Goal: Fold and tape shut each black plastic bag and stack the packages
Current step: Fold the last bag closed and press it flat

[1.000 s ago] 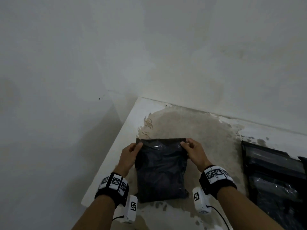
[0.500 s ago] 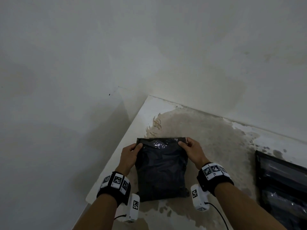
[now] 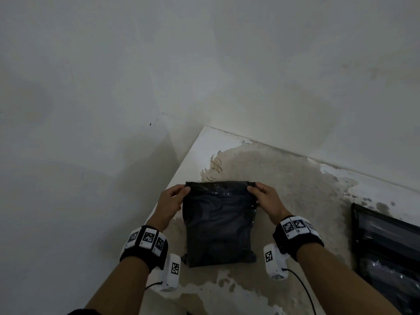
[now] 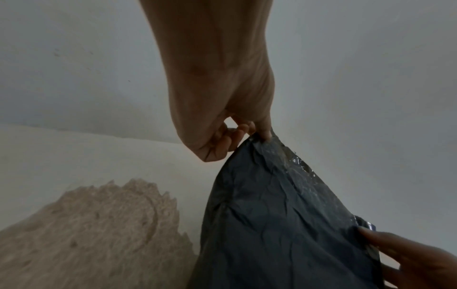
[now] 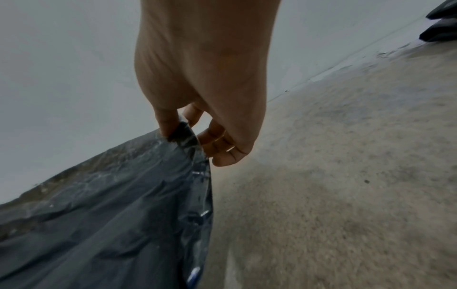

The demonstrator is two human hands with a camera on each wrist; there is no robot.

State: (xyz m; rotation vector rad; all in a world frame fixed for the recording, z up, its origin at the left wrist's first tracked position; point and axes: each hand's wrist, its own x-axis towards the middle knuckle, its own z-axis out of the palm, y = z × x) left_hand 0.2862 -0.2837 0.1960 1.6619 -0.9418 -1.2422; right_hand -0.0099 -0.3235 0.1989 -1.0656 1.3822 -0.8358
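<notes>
A black plastic bag (image 3: 218,226) lies flat on the worn white tabletop (image 3: 295,178), its far edge folded over and glossy. My left hand (image 3: 179,194) pinches the far left corner of the bag (image 4: 284,205) between thumb and fingers. My right hand (image 3: 256,192) pinches the far right corner, where the bag (image 5: 111,205) is bunched between thumb and forefinger. In the left wrist view the right hand (image 4: 371,240) shows at the lower right edge of the bag. The near end of the bag rests on the table between my wrists.
A stack of black packages (image 3: 386,251) lies at the right edge of the table; its corner shows in the right wrist view as dark package edges (image 5: 440,23). Pale walls close the table's far side and left side. The left table edge (image 3: 181,164) runs beside my left hand.
The head view has shifted, so the bag and hands sit slightly further right and the stack further out of frame. Both hands keep the same hold on the bag's far corners.
</notes>
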